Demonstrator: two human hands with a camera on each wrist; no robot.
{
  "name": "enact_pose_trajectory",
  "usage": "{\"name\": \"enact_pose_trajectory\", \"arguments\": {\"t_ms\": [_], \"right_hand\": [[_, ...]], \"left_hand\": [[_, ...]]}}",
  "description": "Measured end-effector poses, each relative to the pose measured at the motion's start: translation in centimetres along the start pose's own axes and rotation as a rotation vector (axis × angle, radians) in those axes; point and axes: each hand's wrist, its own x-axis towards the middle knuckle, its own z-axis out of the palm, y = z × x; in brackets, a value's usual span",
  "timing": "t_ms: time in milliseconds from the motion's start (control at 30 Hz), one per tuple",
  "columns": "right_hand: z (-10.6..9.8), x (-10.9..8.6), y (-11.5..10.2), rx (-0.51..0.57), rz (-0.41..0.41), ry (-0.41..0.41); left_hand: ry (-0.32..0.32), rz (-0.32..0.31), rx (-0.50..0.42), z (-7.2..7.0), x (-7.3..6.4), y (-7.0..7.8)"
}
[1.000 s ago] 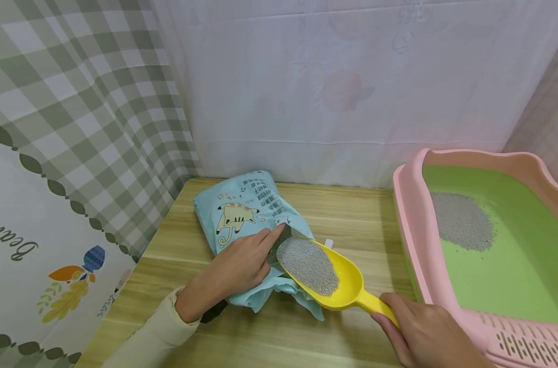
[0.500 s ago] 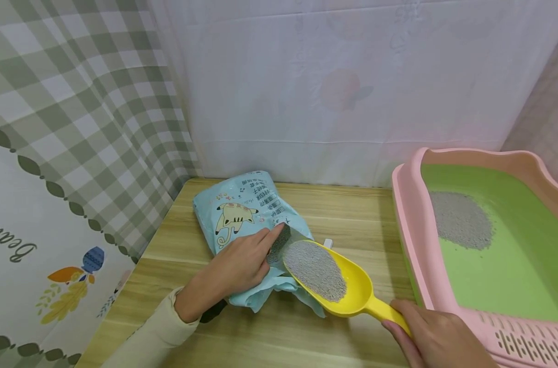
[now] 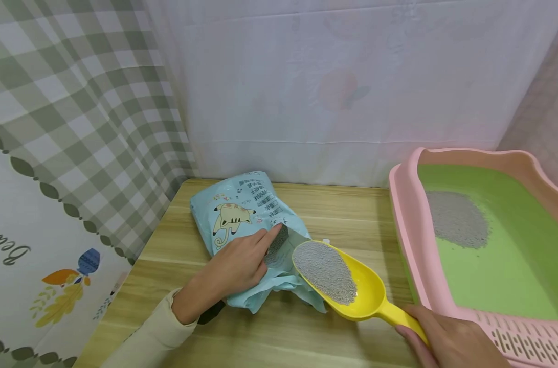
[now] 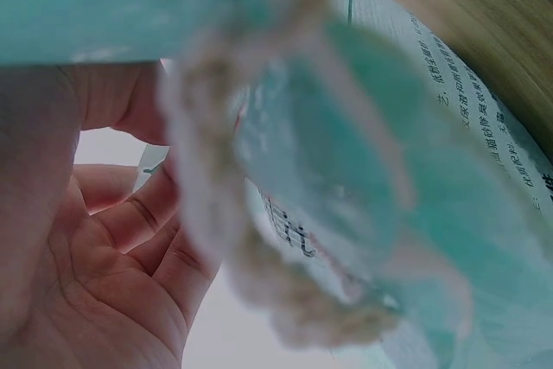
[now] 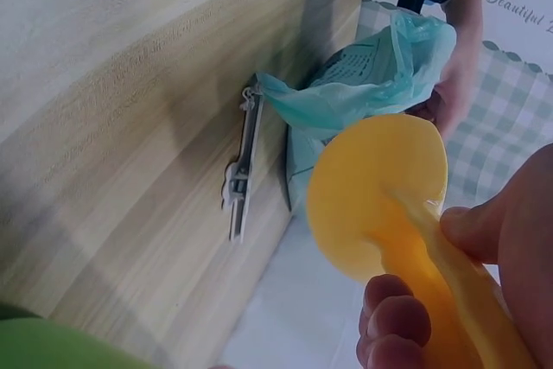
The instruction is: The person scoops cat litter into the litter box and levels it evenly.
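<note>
A light blue bag of cat litter [image 3: 242,209], printed with a cartoon cat, lies on the wooden table with its torn mouth toward the right. My left hand [image 3: 235,266] grips the upper edge of that mouth, its index finger extended along it; dark grey litter shows inside. In the left wrist view, blurred blue plastic hides part of the hand [image 4: 112,257]. My right hand [image 3: 453,337] holds a yellow scoop [image 3: 368,291] by its handle. Pale grey litter [image 3: 327,271] is heaped in the scoop's front, just outside the bag's mouth.
At the right stands a pink-rimmed litter box [image 3: 417,230] with a green base and a patch of grey litter [image 3: 458,220] in it. A slim grey-and-white tool [image 5: 242,166], kind unclear, lies beside the bag. A white curtain [image 3: 279,92] hangs behind.
My right hand has drawn the loaded scoop right and slightly down, away from the bag's mouth. The left hand keeps its grip on the bag. The view has shifted slightly.
</note>
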Motion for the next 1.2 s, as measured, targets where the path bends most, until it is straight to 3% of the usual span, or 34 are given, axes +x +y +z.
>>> {"name": "enact_pose_trajectory", "arguments": {"t_ms": [567,833,1100,1200], "right_hand": [[-1.5,-0.4,1.1,-0.068,0.030,0.032],[-2.5,0.3,2.3,-0.054,0.041,0.012],[-3.0,1.1,4.1,-0.039,0.007,0.045],[-3.3,1.2,4.3,-0.050,0.038,0.023]], "left_hand": [[0.008,-0.002,-0.008,0.0,-0.2,-0.1],[-0.011,-0.012,-0.017,0.1,-0.2,-0.1],[-0.017,-0.018,-0.016,0.1,-0.3,0.0],[-0.015,-0.019,-0.019,0.1,-0.2,-0.1]]}}
